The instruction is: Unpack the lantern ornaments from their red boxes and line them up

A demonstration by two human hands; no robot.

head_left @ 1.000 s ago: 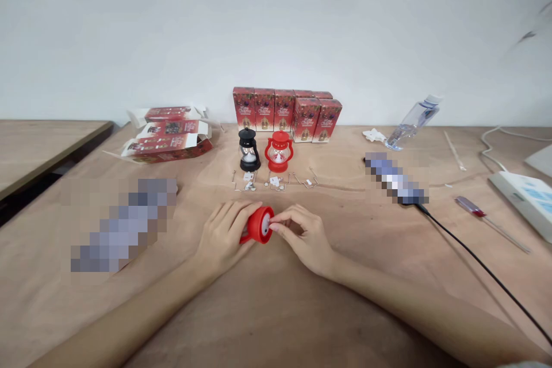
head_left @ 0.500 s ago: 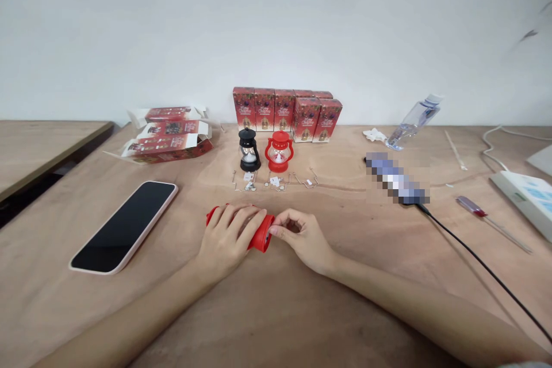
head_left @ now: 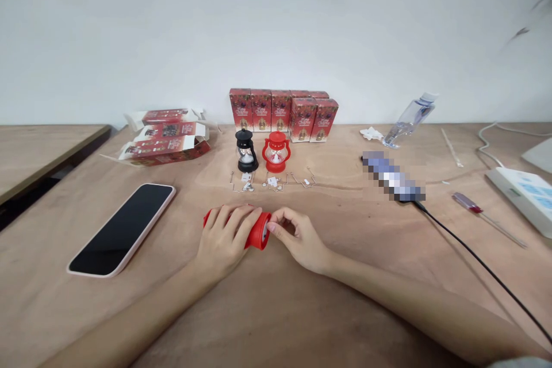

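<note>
A red toy lantern (head_left: 257,233) lies on its side on the wooden table, and my left hand (head_left: 224,238) is wrapped over its body. My right hand (head_left: 297,237) is curled, its fingertips pinched at the lantern's round base end; whether a small part is between them is hidden. Just beyond my hands lie several small wire and metal parts (head_left: 271,181). Behind those stand a black lantern (head_left: 245,150) and a red lantern (head_left: 276,151), both upright.
A row of red boxes (head_left: 282,114) stands by the wall, with opened flat boxes (head_left: 166,135) to its left. A black phone (head_left: 123,228) lies left. On the right are a red-handled screwdriver (head_left: 487,217), a black cable (head_left: 478,264), a plastic bottle (head_left: 407,119) and a white device (head_left: 524,192).
The lantern in my left hand has been turned so its base faces right instead of toward the camera, and now lies lower on the table. My right fingertips stayed at its base.
</note>
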